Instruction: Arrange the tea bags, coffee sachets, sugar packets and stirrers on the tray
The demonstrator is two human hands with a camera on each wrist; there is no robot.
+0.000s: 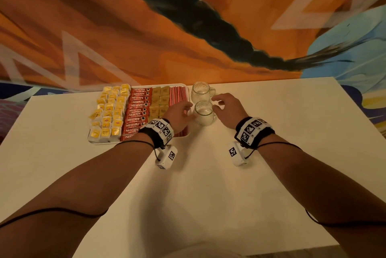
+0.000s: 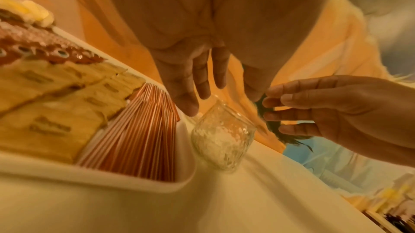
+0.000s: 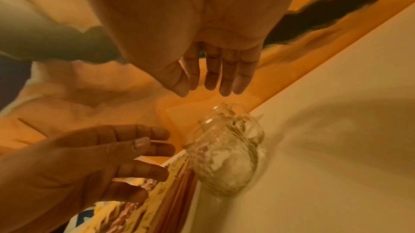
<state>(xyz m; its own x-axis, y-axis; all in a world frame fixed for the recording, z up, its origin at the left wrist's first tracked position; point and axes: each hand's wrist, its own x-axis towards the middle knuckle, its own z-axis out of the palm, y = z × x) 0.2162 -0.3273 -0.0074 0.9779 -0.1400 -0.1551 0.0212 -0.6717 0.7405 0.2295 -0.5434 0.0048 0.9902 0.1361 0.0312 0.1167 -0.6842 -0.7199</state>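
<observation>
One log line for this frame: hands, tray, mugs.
left hand: open, by near mug | right hand: open, above it | tray: filled in rows | far mug: beside tray

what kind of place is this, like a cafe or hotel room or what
Probably a hotel room or lounge drinks station, though that is a guess. A white tray holds neat rows of tea bags, coffee sachets and stirrers, two glass mugs beside it, a bright mural behind.

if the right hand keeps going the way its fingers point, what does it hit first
Probably the far glass mug: the right hand hovers open with its fingers aimed forward and left, just above the near glass mug. Depth is unclear, so it might pass over the far rim instead.
</observation>
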